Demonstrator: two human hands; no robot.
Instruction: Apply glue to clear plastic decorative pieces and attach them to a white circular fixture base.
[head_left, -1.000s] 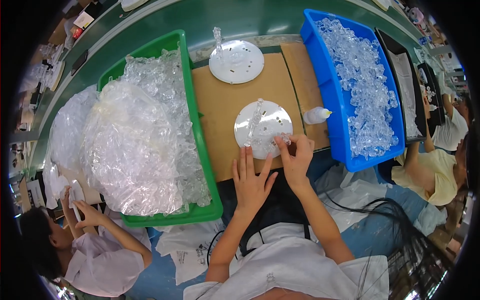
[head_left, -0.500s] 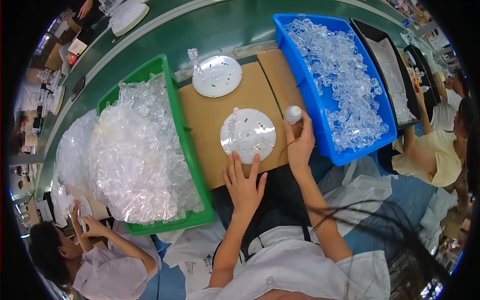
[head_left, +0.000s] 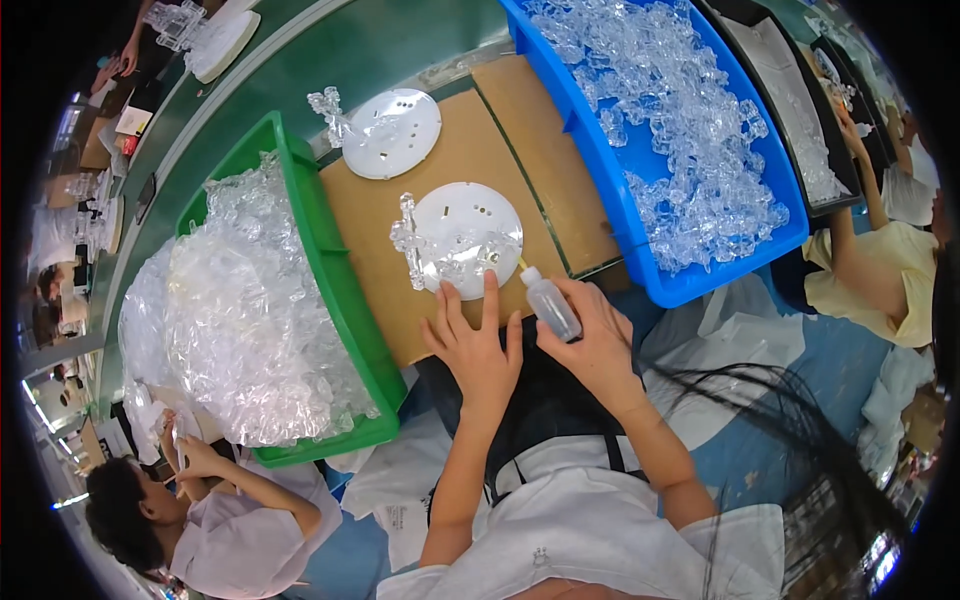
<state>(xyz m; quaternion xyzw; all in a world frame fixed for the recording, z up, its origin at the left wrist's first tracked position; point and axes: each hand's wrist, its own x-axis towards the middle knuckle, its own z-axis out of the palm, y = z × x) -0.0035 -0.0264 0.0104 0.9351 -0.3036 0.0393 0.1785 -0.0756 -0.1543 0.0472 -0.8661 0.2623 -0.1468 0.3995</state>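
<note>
A white round plate (head_left: pixel 462 215) with small slots lies on brown cardboard (head_left: pixel 375 310) in front of me. Clear plastic pieces (head_left: pixel 408 240) stick out over its left side and lie across its middle. My left hand (head_left: pixel 475 345) is open, fingers spread, with fingertips on the plate's near edge. In my right hand (head_left: pixel 595 345) is a small translucent squeeze bottle (head_left: pixel 553 308), tilted so its thin yellowish tip points at the plate's right edge. Farther back lies a second white plate (head_left: pixel 395 135), with a clear plastic piece (head_left: pixel 330 112) at its left.
A green bin (head_left: pixel 325 260) heaped with clear bagged plastic stands on the left. On the right, a blue bin (head_left: pixel 590 170) holds loose clear pieces, with a black tray (head_left: pixel 835 190) beyond it. Co-workers sit on both sides, one in a pale shirt (head_left: pixel 245 530) at lower left.
My right hand has turned the squeeze bottle from upright to tilted, its tip brought to the plate's edge. The whole view has shifted, and my left hand stays at the plate.
</note>
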